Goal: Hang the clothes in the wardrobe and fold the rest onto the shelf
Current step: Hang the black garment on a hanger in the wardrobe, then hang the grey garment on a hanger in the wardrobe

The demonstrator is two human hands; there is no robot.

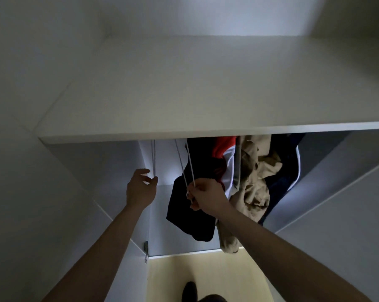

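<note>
I look into a white wardrobe under its shelf (184,131). Several clothes hang below it: a dark navy garment (188,216), a red and white one (224,153), a beige one (254,182) and another dark one (286,162) at the right. My right hand (206,196) grips the lower end of a white wire hanger (189,168) in front of the navy garment. My left hand (141,187) pinches the corner of another bare white hanger (154,158) further left. The rail is hidden by the shelf.
The left wardrobe wall (86,171) carries a metal hinge (146,247) low down. The right wall (336,182) slopes away. Pale yellow floor (227,275) and the tip of a dark shoe (189,290) lie below. The shelf top is bare.
</note>
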